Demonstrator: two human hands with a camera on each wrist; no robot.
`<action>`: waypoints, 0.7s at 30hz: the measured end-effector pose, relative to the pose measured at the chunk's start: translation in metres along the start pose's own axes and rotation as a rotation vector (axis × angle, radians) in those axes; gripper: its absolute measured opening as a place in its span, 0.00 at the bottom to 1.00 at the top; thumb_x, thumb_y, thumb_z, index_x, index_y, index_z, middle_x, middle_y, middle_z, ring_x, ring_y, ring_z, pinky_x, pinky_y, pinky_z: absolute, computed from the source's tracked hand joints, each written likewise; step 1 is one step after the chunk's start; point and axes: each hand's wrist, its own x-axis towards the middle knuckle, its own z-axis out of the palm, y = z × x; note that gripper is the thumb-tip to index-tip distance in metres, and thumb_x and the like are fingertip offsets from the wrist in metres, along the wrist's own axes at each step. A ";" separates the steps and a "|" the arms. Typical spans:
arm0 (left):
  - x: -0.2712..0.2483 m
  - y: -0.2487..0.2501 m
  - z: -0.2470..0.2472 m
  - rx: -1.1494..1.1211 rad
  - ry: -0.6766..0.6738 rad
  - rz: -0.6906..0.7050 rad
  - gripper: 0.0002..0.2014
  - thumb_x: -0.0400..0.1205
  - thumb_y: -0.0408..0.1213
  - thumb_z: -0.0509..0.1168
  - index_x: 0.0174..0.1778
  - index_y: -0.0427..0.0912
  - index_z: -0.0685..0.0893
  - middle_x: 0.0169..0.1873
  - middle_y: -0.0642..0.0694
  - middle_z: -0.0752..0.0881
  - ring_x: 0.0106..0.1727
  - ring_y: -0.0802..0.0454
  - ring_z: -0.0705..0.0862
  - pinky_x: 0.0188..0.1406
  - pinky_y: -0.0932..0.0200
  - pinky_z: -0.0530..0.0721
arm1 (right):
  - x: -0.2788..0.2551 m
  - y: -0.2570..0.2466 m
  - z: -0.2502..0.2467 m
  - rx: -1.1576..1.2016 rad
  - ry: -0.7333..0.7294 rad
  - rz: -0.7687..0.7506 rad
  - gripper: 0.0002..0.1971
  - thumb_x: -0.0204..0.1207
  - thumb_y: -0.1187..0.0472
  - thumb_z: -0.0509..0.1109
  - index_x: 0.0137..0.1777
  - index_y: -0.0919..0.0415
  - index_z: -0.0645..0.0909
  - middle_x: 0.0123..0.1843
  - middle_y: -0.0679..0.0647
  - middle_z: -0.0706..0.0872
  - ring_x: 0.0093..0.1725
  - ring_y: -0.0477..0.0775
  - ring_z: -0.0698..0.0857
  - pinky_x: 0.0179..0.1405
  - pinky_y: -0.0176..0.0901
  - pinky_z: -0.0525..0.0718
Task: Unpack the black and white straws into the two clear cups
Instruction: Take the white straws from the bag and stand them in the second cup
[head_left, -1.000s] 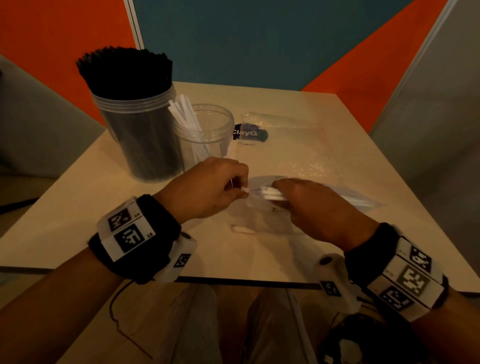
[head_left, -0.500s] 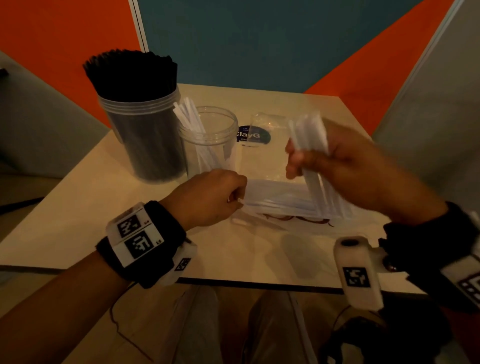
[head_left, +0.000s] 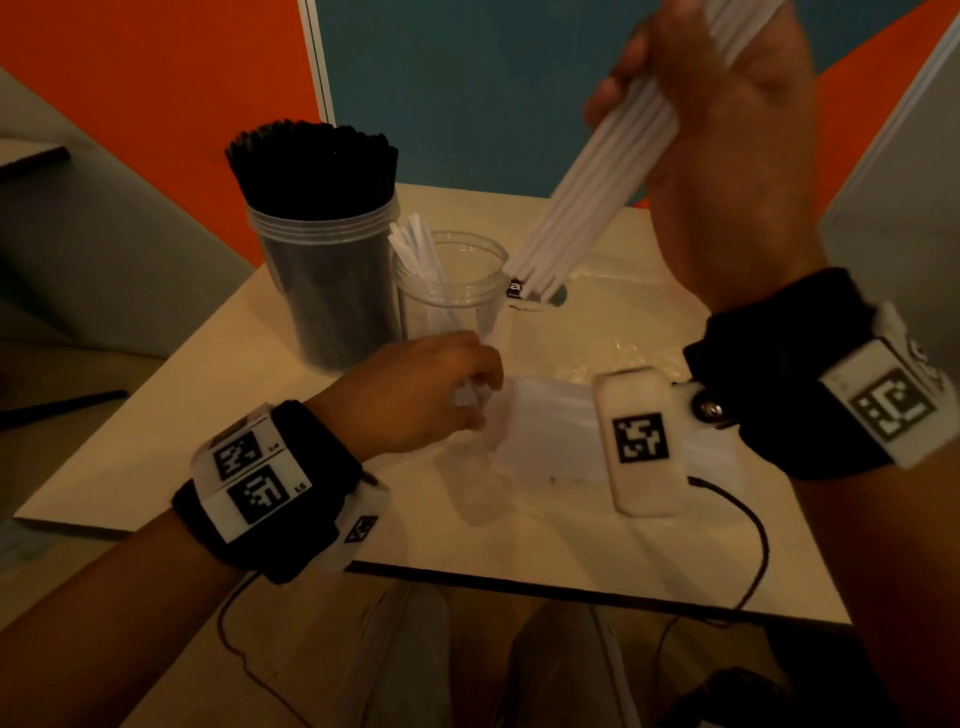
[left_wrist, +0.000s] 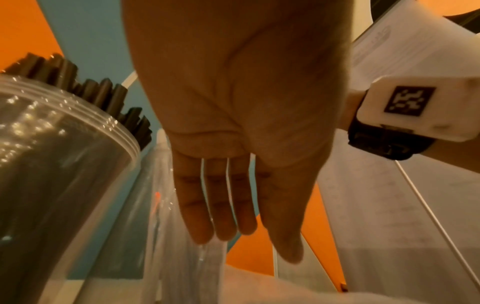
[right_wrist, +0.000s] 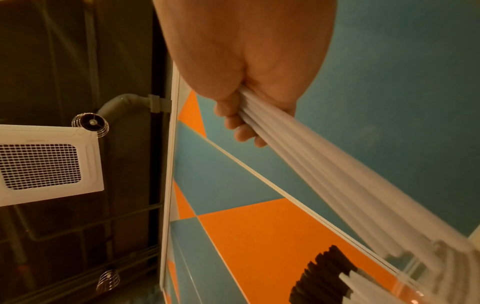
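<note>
My right hand (head_left: 696, 88) is raised high at the back right and grips a bundle of white straws (head_left: 587, 192). The bundle slants down-left, its lower ends just right of the small clear cup (head_left: 467, 291), which holds a few white straws (head_left: 415, 249). In the right wrist view the fingers (right_wrist: 241, 127) curl round the bundle (right_wrist: 337, 174). My left hand (head_left: 457, 395) stays low on the table and pinches the crumpled mouth of the straw bag (head_left: 545, 436). The tall clear cup (head_left: 332, 301) is packed with black straws (head_left: 311, 166).
An empty clear bag (head_left: 623, 332) with a blue label lies behind the straw bag on the beige table (head_left: 519, 535). A cable (head_left: 758, 535) hangs from the right wrist over the table's front edge. Orange and teal wall panels stand behind.
The right hand pulled a bundle of white straws out of the bag and lifted it up and back toward the small cup. The left hand kept its hold at the bag's mouth.
</note>
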 end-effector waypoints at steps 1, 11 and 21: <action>-0.002 -0.002 -0.005 -0.016 0.052 0.000 0.15 0.78 0.46 0.70 0.59 0.53 0.80 0.54 0.55 0.78 0.52 0.57 0.78 0.53 0.53 0.82 | 0.005 0.003 0.006 0.015 0.030 -0.026 0.08 0.83 0.70 0.58 0.42 0.63 0.72 0.33 0.52 0.81 0.34 0.54 0.82 0.43 0.52 0.82; -0.005 -0.024 -0.035 0.063 0.680 0.075 0.06 0.78 0.37 0.70 0.49 0.43 0.83 0.49 0.48 0.77 0.50 0.57 0.70 0.49 0.64 0.67 | 0.017 0.044 0.045 -0.010 0.114 -0.056 0.03 0.85 0.69 0.56 0.55 0.69 0.67 0.40 0.61 0.74 0.39 0.58 0.77 0.46 0.47 0.83; 0.019 -0.041 -0.028 -0.098 0.531 -0.072 0.51 0.68 0.57 0.76 0.81 0.46 0.54 0.82 0.40 0.46 0.84 0.42 0.46 0.80 0.37 0.57 | -0.001 0.094 0.048 -0.389 -0.147 0.432 0.18 0.83 0.62 0.64 0.70 0.61 0.66 0.45 0.55 0.85 0.42 0.50 0.89 0.55 0.50 0.87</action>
